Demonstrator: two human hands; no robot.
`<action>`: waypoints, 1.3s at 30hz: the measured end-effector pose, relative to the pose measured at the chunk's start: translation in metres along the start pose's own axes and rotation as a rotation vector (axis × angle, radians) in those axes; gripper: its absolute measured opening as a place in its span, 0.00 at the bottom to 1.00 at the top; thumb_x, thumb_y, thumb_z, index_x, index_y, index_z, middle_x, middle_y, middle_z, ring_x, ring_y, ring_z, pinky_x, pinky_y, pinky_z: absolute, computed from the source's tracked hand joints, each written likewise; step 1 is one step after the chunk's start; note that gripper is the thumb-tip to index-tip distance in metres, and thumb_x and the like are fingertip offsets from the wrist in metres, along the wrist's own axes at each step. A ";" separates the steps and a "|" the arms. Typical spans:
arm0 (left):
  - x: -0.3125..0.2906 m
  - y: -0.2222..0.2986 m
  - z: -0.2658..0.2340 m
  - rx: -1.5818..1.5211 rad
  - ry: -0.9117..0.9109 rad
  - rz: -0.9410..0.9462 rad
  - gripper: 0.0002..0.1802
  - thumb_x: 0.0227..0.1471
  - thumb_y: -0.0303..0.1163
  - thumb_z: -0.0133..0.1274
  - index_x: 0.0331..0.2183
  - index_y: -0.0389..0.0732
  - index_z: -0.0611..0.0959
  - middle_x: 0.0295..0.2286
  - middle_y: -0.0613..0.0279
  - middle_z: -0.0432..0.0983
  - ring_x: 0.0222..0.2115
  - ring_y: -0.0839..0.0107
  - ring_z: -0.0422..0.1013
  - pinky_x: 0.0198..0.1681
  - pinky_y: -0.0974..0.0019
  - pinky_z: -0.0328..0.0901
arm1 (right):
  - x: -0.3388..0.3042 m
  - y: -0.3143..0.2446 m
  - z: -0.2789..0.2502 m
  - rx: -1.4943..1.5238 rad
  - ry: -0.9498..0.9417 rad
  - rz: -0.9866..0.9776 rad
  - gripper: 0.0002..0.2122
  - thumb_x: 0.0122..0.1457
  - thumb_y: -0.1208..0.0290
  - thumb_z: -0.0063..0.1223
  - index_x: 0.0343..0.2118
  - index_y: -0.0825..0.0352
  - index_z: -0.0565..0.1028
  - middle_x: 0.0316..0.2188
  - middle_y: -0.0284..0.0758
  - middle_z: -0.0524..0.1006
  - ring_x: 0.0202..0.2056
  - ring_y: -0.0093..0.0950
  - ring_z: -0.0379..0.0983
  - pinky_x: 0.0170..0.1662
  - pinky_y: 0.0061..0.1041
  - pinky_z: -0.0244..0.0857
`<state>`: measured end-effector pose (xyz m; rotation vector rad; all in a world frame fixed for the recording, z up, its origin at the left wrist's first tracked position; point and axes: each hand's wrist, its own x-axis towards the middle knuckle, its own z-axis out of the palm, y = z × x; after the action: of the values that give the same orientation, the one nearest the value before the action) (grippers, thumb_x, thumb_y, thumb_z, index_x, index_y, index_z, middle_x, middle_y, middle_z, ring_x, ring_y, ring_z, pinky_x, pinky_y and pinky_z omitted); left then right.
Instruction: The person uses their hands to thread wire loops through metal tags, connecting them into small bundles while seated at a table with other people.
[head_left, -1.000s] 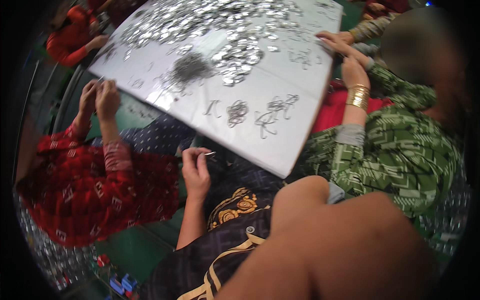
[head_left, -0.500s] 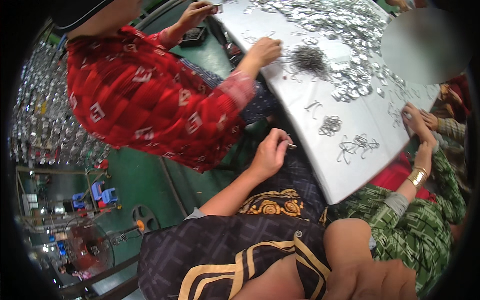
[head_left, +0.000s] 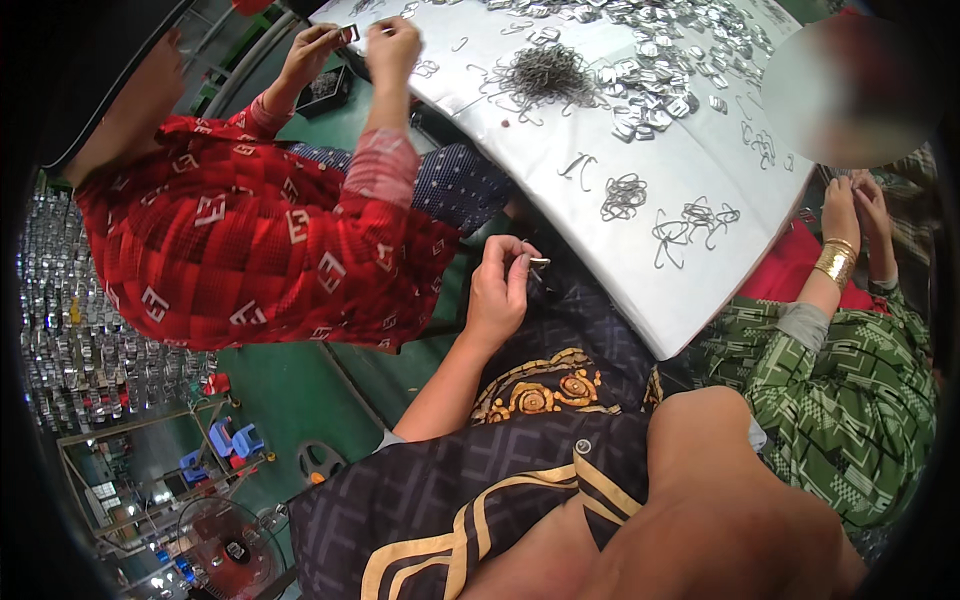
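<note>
Forearm (head_left: 720,520) on the right side looms nearest, blurred; no fingers can be made out, so I cannot tell what the right hand is doing. Beyond the dark, gold-trimmed garment (head_left: 430,480), the left hand (head_left: 500,290) pinches a small silvery metal piece (head_left: 540,263) between thumb and fingertips, one end poking past the grip, likely so that it is uncovered. That piece is above the lap, just off the edge of the white-covered surface (head_left: 640,305). Near its corner lie dark wire hooks: a loose spread (head_left: 697,215), a tangled cluster (head_left: 625,197) and a few strays (head_left: 578,165), perhaps grouped there for easy reach. Farther in, a dense wire pile (head_left: 545,75) sits beside silvery rectangular pieces (head_left: 650,100), probably massed where several people can reach. At the left, a red-shirted co-worker (head_left: 270,250) holds a framed metal piece (head_left: 348,34) near the surface's edge, above a black tray (head_left: 325,90). Well behind, blue stools (head_left: 230,440) stand on green floor (head_left: 270,400).
</note>
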<state>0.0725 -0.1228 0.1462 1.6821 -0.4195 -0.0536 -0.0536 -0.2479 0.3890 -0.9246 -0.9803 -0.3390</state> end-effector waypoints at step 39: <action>0.008 -0.007 0.001 0.001 -0.011 -0.033 0.04 0.54 0.19 0.44 0.34 0.35 0.68 0.28 0.53 0.75 0.26 0.69 0.73 0.30 0.68 0.66 | -0.100 0.170 -0.288 -1.803 0.517 0.858 0.13 0.45 0.70 0.63 0.34 0.67 0.76 0.33 0.41 0.75 0.41 0.40 0.70 0.46 0.36 0.64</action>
<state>0.0812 -0.1256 0.1407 1.6902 -0.4000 -0.0871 0.1594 -0.3919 0.1529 -2.5411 0.5574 -0.6512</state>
